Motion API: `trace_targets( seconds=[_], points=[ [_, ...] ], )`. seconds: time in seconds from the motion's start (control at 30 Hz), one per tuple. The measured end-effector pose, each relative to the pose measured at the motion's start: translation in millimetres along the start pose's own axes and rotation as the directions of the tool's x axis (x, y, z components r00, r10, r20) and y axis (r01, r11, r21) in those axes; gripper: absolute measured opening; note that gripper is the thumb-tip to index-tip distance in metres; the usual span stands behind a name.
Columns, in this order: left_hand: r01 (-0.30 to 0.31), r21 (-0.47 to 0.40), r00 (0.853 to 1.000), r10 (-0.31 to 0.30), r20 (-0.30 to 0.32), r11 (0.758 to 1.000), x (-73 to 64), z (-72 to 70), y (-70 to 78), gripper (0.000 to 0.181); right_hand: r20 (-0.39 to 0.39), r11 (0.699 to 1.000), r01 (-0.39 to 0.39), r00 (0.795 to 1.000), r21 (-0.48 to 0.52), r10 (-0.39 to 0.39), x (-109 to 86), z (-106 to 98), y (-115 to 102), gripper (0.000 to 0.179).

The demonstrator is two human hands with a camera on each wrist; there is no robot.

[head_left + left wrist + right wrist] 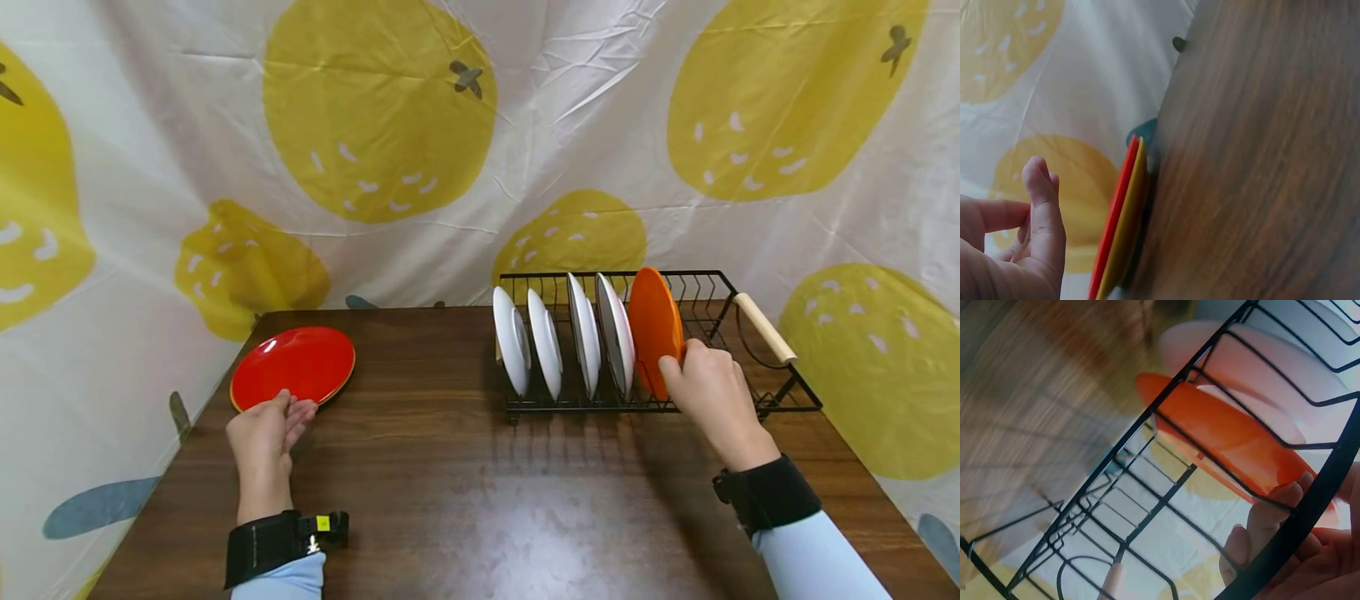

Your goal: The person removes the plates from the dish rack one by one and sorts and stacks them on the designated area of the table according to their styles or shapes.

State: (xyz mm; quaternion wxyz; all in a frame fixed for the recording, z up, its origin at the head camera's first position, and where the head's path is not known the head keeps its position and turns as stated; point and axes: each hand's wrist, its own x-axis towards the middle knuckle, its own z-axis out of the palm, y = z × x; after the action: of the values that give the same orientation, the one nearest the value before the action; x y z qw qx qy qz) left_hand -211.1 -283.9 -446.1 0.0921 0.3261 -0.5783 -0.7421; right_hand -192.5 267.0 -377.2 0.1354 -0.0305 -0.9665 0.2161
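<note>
A red plate [292, 367] lies on the table at the left. In the left wrist view a yellow plate [1124, 234] shows beneath the red one. My left hand [268, 432] hovers by the red plate's near edge, palm turned inward, its fingers loosely bent and holding nothing. At the right, an orange plate [652, 333] stands upright in a black wire dish rack [783, 408]. My right hand [712, 396] pinches the orange plate's near edge, thumb on its left face. Fingertips [1285, 495] press against its other face in the right wrist view.
Several white plates [543, 346] stand on edge in the rack, left of the orange one. A pale wooden handle [765, 327] sits on the rack's right end. Behind the brown table [450, 483] hangs a fruit-patterned cloth [420, 267].
</note>
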Motion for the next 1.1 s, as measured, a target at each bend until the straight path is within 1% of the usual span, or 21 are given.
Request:
trace_targets(
  seconds=[0.07, 0.3, 0.53, 0.63, 0.77, 0.87, 0.97, 1.1],
  points=[
    [-0.004, -0.015, 1.000, 0.004, 0.005, 1.000, -3.1, 3.2, 2.4, 0.032, -0.016, 1.000, 0.000, 1.000, -0.011, -0.001, -1.3, 0, 2, 0.030],
    [-0.039, -0.047, 0.999, 0.040, 0.026, 0.998, -11.6, 11.2, 8.5, 0.025, -0.094, 0.998, 0.050, 0.994, -0.049, -0.054, -2.5, -3, 2, 0.032],
    [-0.072, -0.098, 0.995, 0.078, 0.061, 0.993, -19.1, 17.0, 16.6, 0.022, -0.087, 0.999, 0.025, 0.996, -0.043, -0.028, -4.8, -10, 1, 0.034],
    [-0.092, -0.107, 0.993, 0.100, 0.070, 0.990, -22.9, 19.3, 20.7, 0.022, -0.100, 0.999, 0.033, 0.994, -0.040, -0.037, -5.9, -12, 0, 0.033],
    [-0.114, -0.107, 0.990, 0.123, 0.075, 0.988, -27.5, 21.9, 26.0, 0.021, -0.129, 0.998, 0.048, 0.990, -0.040, -0.053, -6.8, -16, -2, 0.034],
    [-0.118, -0.098, 0.988, 0.127, 0.084, 0.988, -31.2, 23.2, 29.3, 0.020, -0.152, 0.998, 0.055, 0.987, -0.035, -0.060, -7.8, -19, -4, 0.033],
    [-0.127, -0.085, 0.985, 0.136, 0.110, 0.988, -35.2, 24.0, 32.3, 0.019, -0.177, 0.998, 0.062, 0.982, -0.030, -0.066, -9.3, -22, -7, 0.033],
    [-0.153, -0.059, 0.975, 0.160, 0.152, 0.987, -41.3, 26.9, 37.2, 0.023, -0.233, 0.996, 0.079, 0.969, -0.038, -0.086, -11.5, -29, -12, 0.033]
  ],
)
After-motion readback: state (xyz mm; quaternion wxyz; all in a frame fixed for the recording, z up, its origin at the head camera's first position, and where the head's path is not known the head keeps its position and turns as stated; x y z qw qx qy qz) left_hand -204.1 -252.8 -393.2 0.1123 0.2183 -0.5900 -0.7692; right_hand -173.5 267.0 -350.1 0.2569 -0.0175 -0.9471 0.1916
